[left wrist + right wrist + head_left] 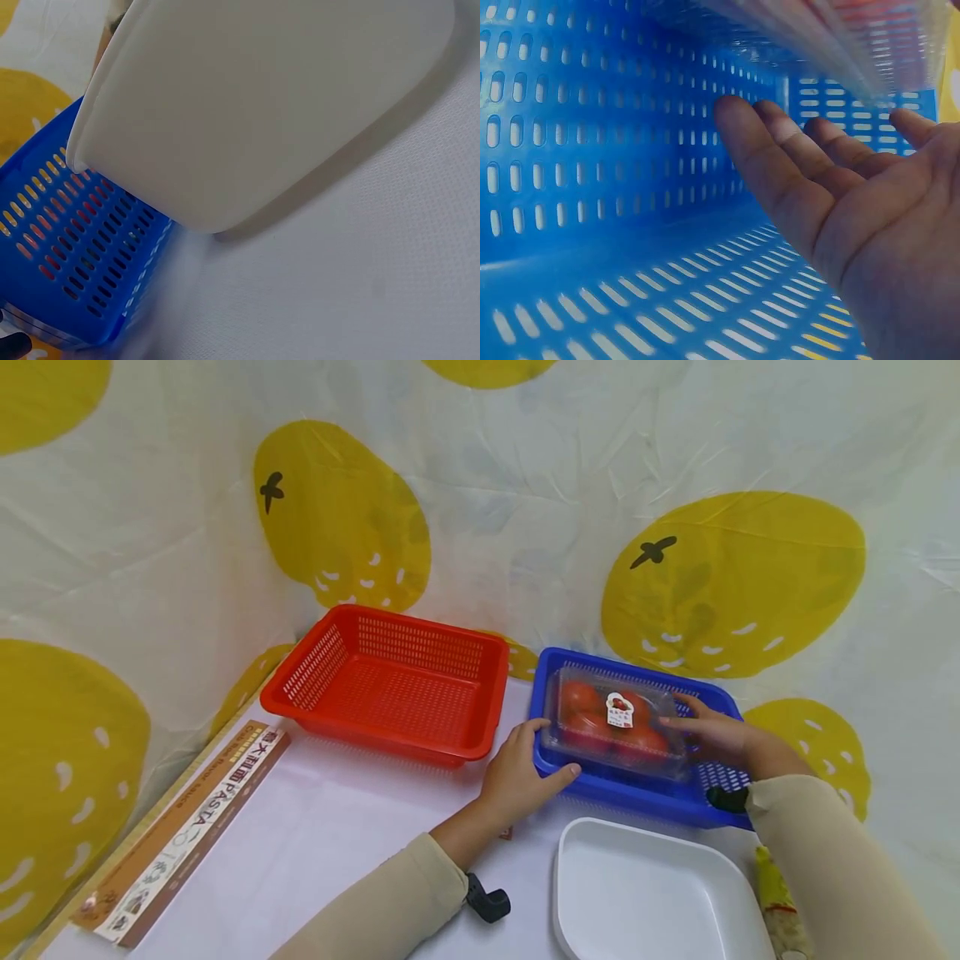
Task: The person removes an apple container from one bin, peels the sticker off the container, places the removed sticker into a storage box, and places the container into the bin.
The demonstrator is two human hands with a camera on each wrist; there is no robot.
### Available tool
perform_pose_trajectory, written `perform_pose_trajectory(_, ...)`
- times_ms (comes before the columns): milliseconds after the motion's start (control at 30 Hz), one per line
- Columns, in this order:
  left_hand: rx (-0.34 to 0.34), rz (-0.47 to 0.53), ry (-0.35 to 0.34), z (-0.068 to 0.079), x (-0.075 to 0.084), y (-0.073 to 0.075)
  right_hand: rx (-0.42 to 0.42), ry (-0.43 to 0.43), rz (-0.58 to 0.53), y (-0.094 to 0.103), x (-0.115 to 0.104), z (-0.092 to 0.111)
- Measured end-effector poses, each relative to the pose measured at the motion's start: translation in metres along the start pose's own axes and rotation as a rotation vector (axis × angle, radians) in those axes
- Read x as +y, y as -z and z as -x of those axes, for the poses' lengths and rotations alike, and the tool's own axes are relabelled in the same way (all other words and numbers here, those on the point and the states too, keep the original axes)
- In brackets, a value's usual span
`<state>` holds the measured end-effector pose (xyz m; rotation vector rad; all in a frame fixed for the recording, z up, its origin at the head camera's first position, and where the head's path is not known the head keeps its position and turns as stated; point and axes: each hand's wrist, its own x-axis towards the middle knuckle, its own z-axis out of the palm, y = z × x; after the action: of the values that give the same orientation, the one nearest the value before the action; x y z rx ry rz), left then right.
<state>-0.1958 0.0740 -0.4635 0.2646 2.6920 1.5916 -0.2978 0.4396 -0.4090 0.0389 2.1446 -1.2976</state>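
Note:
A clear plastic box of tomatoes (615,727) with a white label lies tilted in the blue basket (630,799). At the basket's left corner is my left hand (521,772), thumb and fingers spread apart along the rim. My right hand (716,735) reaches into the basket at the box's right end. In the right wrist view that hand (877,195) has its fingers stretched out beneath the raised edge of the clear box (855,37); whether they touch it I cannot tell. The left wrist view does not clearly show the left hand.
A red basket (397,739) stands to the left of the blue one. In front is a white tray (652,885), with a yellow-topped packet (780,902) at its right. A long pasta box (187,827) lies along the left table edge. A patterned cloth (517,527) hangs behind.

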Motion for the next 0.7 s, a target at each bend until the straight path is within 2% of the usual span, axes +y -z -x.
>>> perform_pose_trajectory(200,-0.006,0.001,0.007,0.000,0.000,0.000,-0.019,-0.015,-0.047,-0.002,0.008,-0.008)
perform_pose_trajectory(400,-0.023,0.011,0.011,0.000,-0.001,-0.003,-0.031,0.003,-0.060,-0.006,0.012,-0.006)
perform_pose_trajectory(700,-0.025,0.003,0.007,-0.002,-0.003,-0.002,-0.068,0.111,-0.092,-0.013,0.012,-0.009)
